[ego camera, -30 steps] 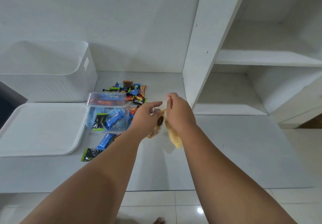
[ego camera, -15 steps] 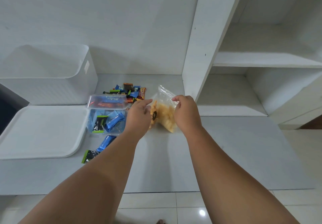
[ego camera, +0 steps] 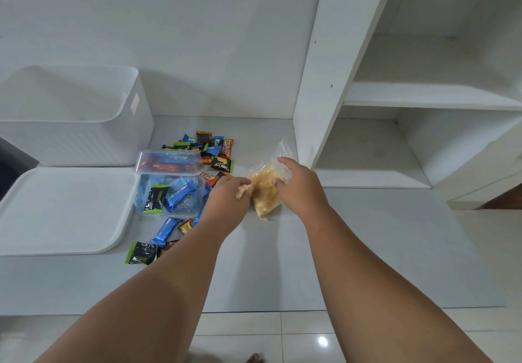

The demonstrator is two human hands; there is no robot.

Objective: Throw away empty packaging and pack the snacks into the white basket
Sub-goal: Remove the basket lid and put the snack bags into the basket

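With my right hand point(ego camera: 299, 193) I curl my fingers round the clear snack bag point(ego camera: 265, 196) at centre frame, and my left hand point(ego camera: 226, 201) pinches its left edge, though blurred. Just left lie the clear tub point(ego camera: 197, 201) and loose wrapped snacks point(ego camera: 209, 148). The white basket point(ego camera: 84, 136) stands upper left.

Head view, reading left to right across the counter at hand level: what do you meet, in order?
white lid → clear plastic container → left hand → clear bag of yellow snacks → right hand → lower shelf compartment
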